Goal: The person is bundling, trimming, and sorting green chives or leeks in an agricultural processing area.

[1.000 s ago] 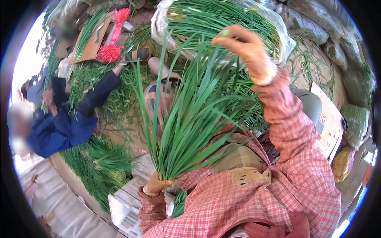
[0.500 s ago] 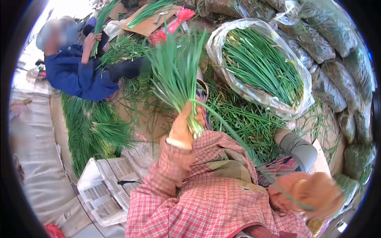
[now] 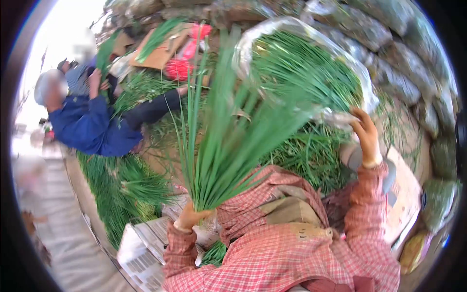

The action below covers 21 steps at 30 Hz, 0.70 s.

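Note:
My left hand (image 3: 192, 216) is closed round the lower end of a bunch of long green stalks (image 3: 214, 165), low in front of my checked jacket. The stalks fan upward, and their tips are smeared by motion. My right hand (image 3: 366, 132) is raised at the right with its fingers apart and nothing in it. It is beside the rim of a clear plastic bag (image 3: 370, 97), which holds many more green stalks (image 3: 335, 73).
A co-worker in blue (image 3: 92, 126) sits at the left, holding stalks. Green piles (image 3: 116, 194) lie below them. Cardboard (image 3: 158, 51) and red ties (image 3: 179, 69) lie at the top. Filled bags (image 3: 399, 68) are stacked at the right. Loose stalks (image 3: 311, 155) cover the middle floor.
My left hand has moved down and left with the bunch, which is now spread wider. My right hand has risen from the lower right to beside the bag, and the strand trailing towards it is gone.

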Available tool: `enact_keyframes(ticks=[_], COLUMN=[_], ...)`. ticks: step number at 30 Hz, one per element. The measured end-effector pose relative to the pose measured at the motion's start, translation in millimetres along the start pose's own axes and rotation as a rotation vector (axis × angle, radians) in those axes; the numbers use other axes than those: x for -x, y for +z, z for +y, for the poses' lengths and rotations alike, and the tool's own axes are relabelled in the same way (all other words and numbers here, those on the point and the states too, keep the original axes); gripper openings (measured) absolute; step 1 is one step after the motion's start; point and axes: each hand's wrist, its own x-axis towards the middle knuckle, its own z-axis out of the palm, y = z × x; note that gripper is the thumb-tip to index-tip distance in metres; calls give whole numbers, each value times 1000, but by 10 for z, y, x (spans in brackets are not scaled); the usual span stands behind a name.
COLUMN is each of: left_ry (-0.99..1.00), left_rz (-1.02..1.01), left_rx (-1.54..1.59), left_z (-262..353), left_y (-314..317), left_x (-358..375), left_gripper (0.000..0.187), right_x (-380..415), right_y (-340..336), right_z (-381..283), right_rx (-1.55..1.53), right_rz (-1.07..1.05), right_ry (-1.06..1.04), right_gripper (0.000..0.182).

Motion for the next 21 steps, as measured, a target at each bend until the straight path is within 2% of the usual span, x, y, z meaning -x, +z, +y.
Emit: enact_keyframes(ticks=[4,7,9,12,18,21], left_ry=[-164,-87,-138,-181,-156,-161], left_rz=[-63,-85,-65,-48,-77,-62], left_rx=[-111,-159,-104,-110,-169,-194], left_z=[-521,-844,-911,-891,-883,-668], left_y=[-295,-502,-553,-583,-605,-501], left_x=[179,208,225,186,92,80], left_gripper=[26,28,29,31,34,33], right_x=[-82,-71,-44,-20,-49,-145], right_y=[163,129,116,64,278,369], right_z=[116,129,136,309,179,125], right_rx=[-41,-198,-265,-228,-183,-174], right_rz=[22,25,45,-20,-47,-107], right_ry=[30,98,113,146,216,209], right_gripper=[29,25,21,18,14,13])
